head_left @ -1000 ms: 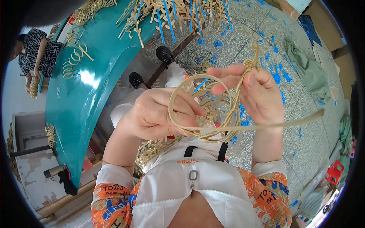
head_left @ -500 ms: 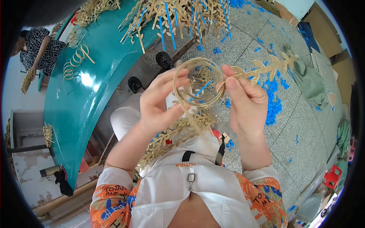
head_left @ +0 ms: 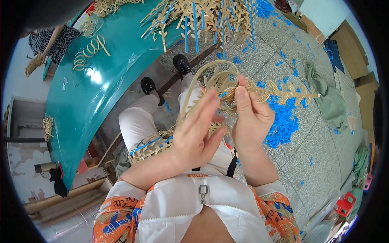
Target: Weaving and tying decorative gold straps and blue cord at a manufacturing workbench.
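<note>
One flat, coiled golden leaf strip (head_left: 227, 87)

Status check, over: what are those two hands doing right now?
Right hand pinching a golden leaf sprig and coiled tan strip. Left hand open, fingers spread beside the coil. More leaf sprigs across the lap. Nothing blocking.

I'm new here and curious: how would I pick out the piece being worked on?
Start at the teal table, then drop to the person's lap. The right hand pinches a golden leaf sprig; unlike the table's blue-stemmed sprigs, it joins a pale coiled strip.
</note>
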Demonstrator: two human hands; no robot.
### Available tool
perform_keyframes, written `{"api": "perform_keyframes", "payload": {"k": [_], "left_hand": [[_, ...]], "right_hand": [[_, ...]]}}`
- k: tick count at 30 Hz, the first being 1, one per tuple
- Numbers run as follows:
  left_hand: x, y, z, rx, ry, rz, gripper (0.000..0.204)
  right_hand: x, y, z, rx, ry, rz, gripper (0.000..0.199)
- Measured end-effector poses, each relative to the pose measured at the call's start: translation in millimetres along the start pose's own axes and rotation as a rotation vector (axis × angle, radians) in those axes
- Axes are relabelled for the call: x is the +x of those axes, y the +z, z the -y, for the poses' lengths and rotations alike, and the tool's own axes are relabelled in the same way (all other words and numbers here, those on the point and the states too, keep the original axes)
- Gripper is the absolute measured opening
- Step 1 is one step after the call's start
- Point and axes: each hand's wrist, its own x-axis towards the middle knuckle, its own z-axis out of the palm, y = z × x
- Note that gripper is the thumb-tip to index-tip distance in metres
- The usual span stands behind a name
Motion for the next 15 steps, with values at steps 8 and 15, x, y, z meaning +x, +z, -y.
{"api": "perform_keyframes", "payload": {"k": [8,15], "left_hand": [[31,-24,24,-0.012,-0.012,0.249,0.027],[32,-36,27,-0.189,-0.035,0.341,0.015]], "right_hand": [[6,-30,24,-0.727,-0.557,0.334,0.036],[11,-42,32,0.030,-0.195,0.294,0.039]]}}
